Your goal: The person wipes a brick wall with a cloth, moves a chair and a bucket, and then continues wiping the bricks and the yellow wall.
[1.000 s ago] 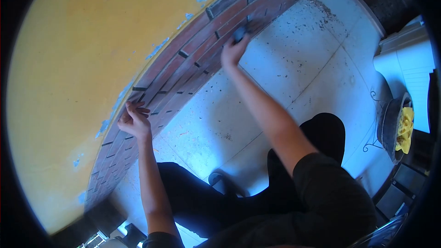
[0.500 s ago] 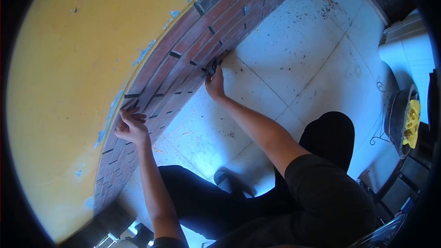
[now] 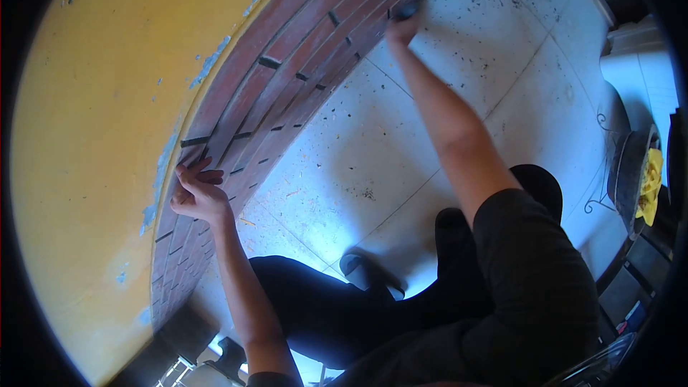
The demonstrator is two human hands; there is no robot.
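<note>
A strip of reddish brick facing (image 3: 236, 111) with dark joints runs along the bottom of the yellow wall (image 3: 107, 100). My left hand (image 3: 201, 192) rests against the upper edge of the bricks, its fingers apart and partly bent, with nothing in them. Farther along the strip, my right hand (image 3: 403, 27) is closed round a small dark object (image 3: 407, 10) near the foot of the bricks. Motion blurs that hand, and I cannot make out what the object is.
Pale floor tiles (image 3: 401, 150) carry scattered debris. At the right stands a dark bowl-like holder (image 3: 625, 179) with yellow cloth (image 3: 650, 186) on a curled metal stand. Black-clad legs and a dark shoe (image 3: 365, 272) are below.
My right hand has moved up and to the right along the brick strip with the dark object. My left hand stays at the wall's edge. The view has shifted slightly.
</note>
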